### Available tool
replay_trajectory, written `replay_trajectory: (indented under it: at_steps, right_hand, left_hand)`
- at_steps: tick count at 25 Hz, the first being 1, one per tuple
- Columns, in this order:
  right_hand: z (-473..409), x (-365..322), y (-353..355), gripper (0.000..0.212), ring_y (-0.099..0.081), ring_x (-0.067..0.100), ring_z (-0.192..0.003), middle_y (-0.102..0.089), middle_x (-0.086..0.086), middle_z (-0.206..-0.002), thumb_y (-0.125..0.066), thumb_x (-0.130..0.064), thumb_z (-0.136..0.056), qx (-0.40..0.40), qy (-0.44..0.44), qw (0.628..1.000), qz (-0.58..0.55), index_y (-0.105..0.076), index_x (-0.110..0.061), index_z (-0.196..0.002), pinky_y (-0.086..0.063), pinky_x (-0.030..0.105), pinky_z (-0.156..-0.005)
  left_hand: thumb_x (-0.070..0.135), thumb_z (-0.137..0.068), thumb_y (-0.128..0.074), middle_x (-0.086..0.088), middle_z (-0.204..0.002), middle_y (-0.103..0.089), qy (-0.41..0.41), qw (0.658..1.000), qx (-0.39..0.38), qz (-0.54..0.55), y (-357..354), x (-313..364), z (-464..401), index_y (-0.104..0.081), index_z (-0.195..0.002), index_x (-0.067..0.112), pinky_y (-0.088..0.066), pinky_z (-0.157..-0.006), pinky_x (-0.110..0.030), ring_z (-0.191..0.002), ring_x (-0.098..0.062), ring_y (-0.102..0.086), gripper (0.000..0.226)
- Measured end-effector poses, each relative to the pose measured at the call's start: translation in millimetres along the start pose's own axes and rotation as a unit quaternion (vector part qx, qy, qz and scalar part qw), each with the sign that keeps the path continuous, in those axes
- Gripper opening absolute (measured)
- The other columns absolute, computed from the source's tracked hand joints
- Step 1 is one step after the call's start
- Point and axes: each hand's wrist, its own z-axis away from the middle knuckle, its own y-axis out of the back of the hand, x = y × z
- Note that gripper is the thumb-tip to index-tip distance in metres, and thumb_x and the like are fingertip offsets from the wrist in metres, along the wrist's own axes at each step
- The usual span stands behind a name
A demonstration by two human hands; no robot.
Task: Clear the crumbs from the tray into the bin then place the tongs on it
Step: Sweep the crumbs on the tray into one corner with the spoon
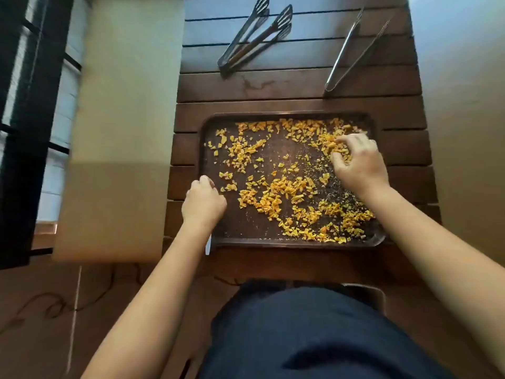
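A dark brown tray [289,116] lies on a slatted wooden table, strewn with orange crumbs [284,190]. My right hand [358,162] is over the tray's right side, its curled fingers gathering a clump of crumbs. My left hand [203,202] rests at the tray's left edge with its fingers curled over the rim. Beyond the tray lie two pairs of slotted tongs [254,36] side by side. A slimmer pair of steel tongs [352,50] lies to their right.
The wooden table [300,86] is narrow, with pale wall or floor on both sides. A beige block-like surface [117,132] stands to the left of the table. No bin shows in view. My dark-clothed lap fills the bottom.
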Motion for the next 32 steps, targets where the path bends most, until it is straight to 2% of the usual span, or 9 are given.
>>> replay_trajectory:
  at_steps: [2,5,9,13,17,21,24,28,32]
  right_hand:
    - [5.6,7.6,-3.8,0.03,-0.049,0.034,-0.11,-0.056,0.013,-0.121,-0.054,-0.021,-0.087,0.029,-0.009,0.999,0.02,-0.06,-0.01,-0.115,-0.042,0.044,-0.089]
    - [19.2,25.1,-13.7,0.03,-0.047,0.035,-0.112,-0.054,0.014,-0.122,-0.053,-0.02,-0.088,0.041,-0.029,0.998,0.044,-0.061,-0.009,-0.115,-0.041,0.045,-0.09]
    - [35.9,45.5,-18.6,0.032,-0.041,0.04,-0.117,-0.049,0.018,-0.126,-0.05,-0.015,-0.089,0.078,-0.064,0.992,0.071,-0.059,-0.01,-0.12,-0.039,0.05,-0.093]
    - [59.3,61.2,-23.4,0.04,-0.038,0.043,-0.117,-0.04,0.022,-0.132,-0.046,-0.009,-0.089,0.07,-0.134,0.984,0.096,-0.05,-0.011,-0.128,-0.037,0.05,-0.094]
    - [77.5,71.6,-25.9,0.049,-0.037,0.042,-0.116,-0.036,0.02,-0.135,-0.044,-0.006,-0.088,0.052,-0.223,0.97,0.084,-0.04,-0.017,-0.136,-0.037,0.05,-0.094]
    - [82.5,70.2,-28.7,0.054,-0.041,0.039,-0.118,-0.035,0.015,-0.138,-0.036,-0.004,-0.089,0.047,-0.261,0.964,0.012,-0.031,-0.019,-0.141,-0.039,0.047,-0.094]
    - [84.1,67.2,-29.8,0.057,-0.046,0.039,-0.115,-0.036,0.013,-0.14,-0.034,-0.003,-0.09,0.046,-0.272,0.961,-0.004,-0.027,-0.022,-0.143,-0.042,0.046,-0.091]
    - [85.1,70.1,-27.4,0.055,-0.05,0.041,-0.112,-0.037,0.012,-0.143,-0.034,-0.006,-0.091,0.032,-0.269,0.962,0.008,-0.027,-0.024,-0.143,-0.044,0.044,-0.086]
    - [81.9,73.8,-24.8,0.052,-0.052,0.041,-0.11,-0.04,0.013,-0.142,-0.035,-0.012,-0.092,0.025,-0.266,0.964,0.008,-0.028,-0.023,-0.142,-0.044,0.042,-0.083]
  left_hand:
    - [0.022,-0.091,-0.046,-0.014,-0.111,-0.056,0.026,0.999,-0.017,-0.026,0.1,-3.9,4.0,-0.049,-0.11,0.007,-0.045,-0.075,-0.038,-0.1,-0.031,-0.056,0.024]
    - [0.018,-0.086,-0.056,-0.014,-0.11,-0.056,0.04,0.997,-0.042,-0.051,-5.3,-12.1,10.9,-0.043,-0.11,0.007,-0.041,-0.066,-0.033,-0.098,-0.031,-0.058,0.03]
    - [0.005,-0.081,-0.057,-0.017,-0.11,-0.053,0.039,0.999,-0.028,-0.004,-8.3,-17.2,13.6,-0.041,-0.108,0.005,-0.041,-0.069,-0.033,-0.098,-0.035,-0.056,0.031]
    - [-0.004,-0.081,-0.056,-0.014,-0.107,-0.054,0.024,0.998,-0.021,0.045,-11.4,-25.0,14.0,-0.045,-0.107,0.007,-0.045,-0.072,-0.032,-0.094,-0.029,-0.057,0.03]
    - [0.002,-0.082,-0.064,-0.006,-0.092,-0.056,-0.01,0.995,-0.004,0.095,-8.8,-25.5,2.0,-0.044,-0.094,0.016,-0.037,-0.053,-0.017,-0.074,-0.016,-0.054,0.027]
    - [0.009,-0.081,-0.068,-0.001,-0.088,-0.057,-0.04,0.992,-0.025,0.114,-1.2,-21.8,-15.7,-0.046,-0.093,0.02,-0.042,-0.064,-0.022,-0.079,-0.015,-0.057,0.026]
    - [0.021,-0.09,-0.058,-0.001,-0.09,-0.061,-0.082,0.992,-0.017,0.096,4.7,-18.9,-25.5,-0.056,-0.092,0.019,-0.04,-0.063,-0.025,-0.078,-0.014,-0.056,0.004]
    - [0.029,-0.095,-0.048,-0.002,-0.093,-0.067,-0.117,0.989,0.044,0.08,12.3,-15.9,-30.5,-0.063,-0.103,0.017,-0.032,-0.05,-0.02,-0.07,-0.01,-0.052,0.021]
    - [0.018,-0.098,-0.04,-0.009,-0.108,-0.065,-0.101,0.987,0.04,0.119,17.0,-8.2,-33.6,-0.058,-0.121,0.013,-0.043,-0.063,-0.018,-0.084,-0.015,-0.057,0.03]
